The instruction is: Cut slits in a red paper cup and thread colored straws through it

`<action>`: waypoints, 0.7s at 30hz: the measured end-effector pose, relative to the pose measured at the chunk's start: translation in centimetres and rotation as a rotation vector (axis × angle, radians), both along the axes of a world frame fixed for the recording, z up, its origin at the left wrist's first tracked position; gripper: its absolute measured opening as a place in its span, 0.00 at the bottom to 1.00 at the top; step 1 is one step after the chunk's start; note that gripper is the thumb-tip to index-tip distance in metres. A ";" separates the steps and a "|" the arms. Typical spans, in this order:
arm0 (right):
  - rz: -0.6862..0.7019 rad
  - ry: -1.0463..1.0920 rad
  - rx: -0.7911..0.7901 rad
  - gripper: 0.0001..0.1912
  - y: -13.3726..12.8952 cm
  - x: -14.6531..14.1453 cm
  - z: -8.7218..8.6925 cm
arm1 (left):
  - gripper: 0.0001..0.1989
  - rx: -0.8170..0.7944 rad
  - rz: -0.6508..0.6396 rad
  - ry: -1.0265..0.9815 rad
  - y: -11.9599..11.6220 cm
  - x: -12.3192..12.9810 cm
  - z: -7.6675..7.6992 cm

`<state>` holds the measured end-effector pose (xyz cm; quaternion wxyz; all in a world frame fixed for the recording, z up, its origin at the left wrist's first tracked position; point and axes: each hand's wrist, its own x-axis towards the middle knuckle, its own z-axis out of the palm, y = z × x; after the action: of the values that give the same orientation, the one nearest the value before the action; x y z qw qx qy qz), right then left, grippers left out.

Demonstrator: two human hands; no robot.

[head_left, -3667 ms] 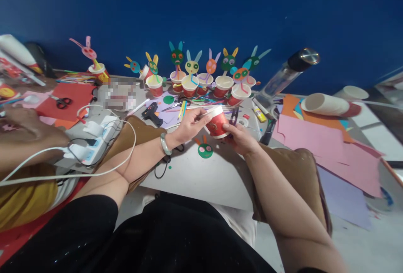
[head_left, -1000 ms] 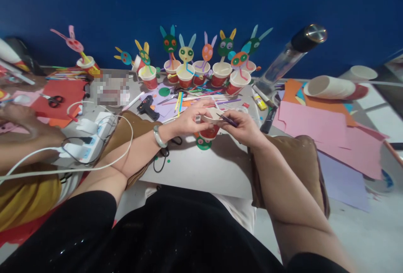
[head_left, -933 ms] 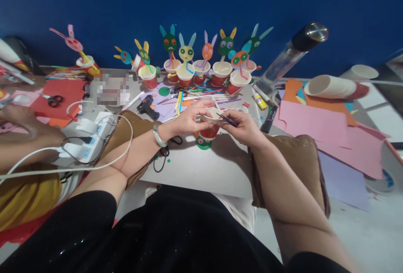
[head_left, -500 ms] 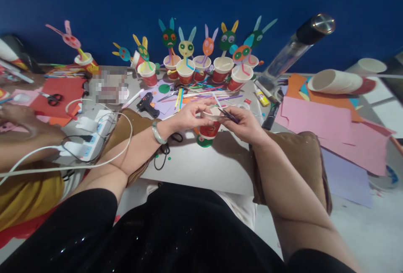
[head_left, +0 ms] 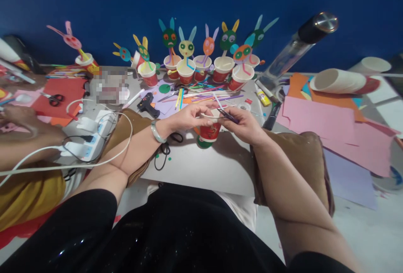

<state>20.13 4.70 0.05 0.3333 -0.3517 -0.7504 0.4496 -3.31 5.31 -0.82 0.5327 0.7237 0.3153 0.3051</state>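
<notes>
My left hand (head_left: 195, 115) is closed on the rim of a red and white paper cup (head_left: 210, 131), which is held over the table with its side toward me. A green paper piece (head_left: 206, 143) shows at the cup's base; whether it is attached cannot be told. In my right hand (head_left: 244, 124) is a small dark pair of scissors (head_left: 227, 115), its tips by the cup's right rim. A pale lavender strip (head_left: 218, 100) stands up at the rim, close to the scissors. My fingers hide part of the cup's mouth.
Paper cups with rabbit figures (head_left: 185, 71) line the blue wall. Behind my hands lie colored sticks (head_left: 214, 94), a black glue gun (head_left: 148, 105) and more scissors (head_left: 172, 92). A power strip (head_left: 97, 136) with cables and another person's arm (head_left: 31, 139) are left; pink paper (head_left: 317, 118) lies right.
The cup has tipped slightly, so its mouth shows less and its red side more. My right hand and the scissors have shifted a little; both grips stay the same.
</notes>
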 end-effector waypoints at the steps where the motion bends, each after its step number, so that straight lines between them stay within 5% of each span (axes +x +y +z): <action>1: -0.002 -0.001 -0.002 0.13 0.0 0.0 0.0 | 0.17 0.003 0.006 0.005 0.0 0.0 0.1; 14: -0.075 -0.016 -0.038 0.12 -0.6 -0.8 -0.1 | 0.13 0.030 0.063 0.041 0.6 -0.3 -0.4; 21: -0.074 0.057 -0.099 0.16 -0.6 -0.8 -0.2 | 0.17 -0.165 0.001 -0.071 0.0 0.2 0.1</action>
<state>19.32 4.09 -0.13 0.3531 -0.3823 -0.7040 0.4833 -3.15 5.27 -0.71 0.6013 0.6657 0.3206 0.3040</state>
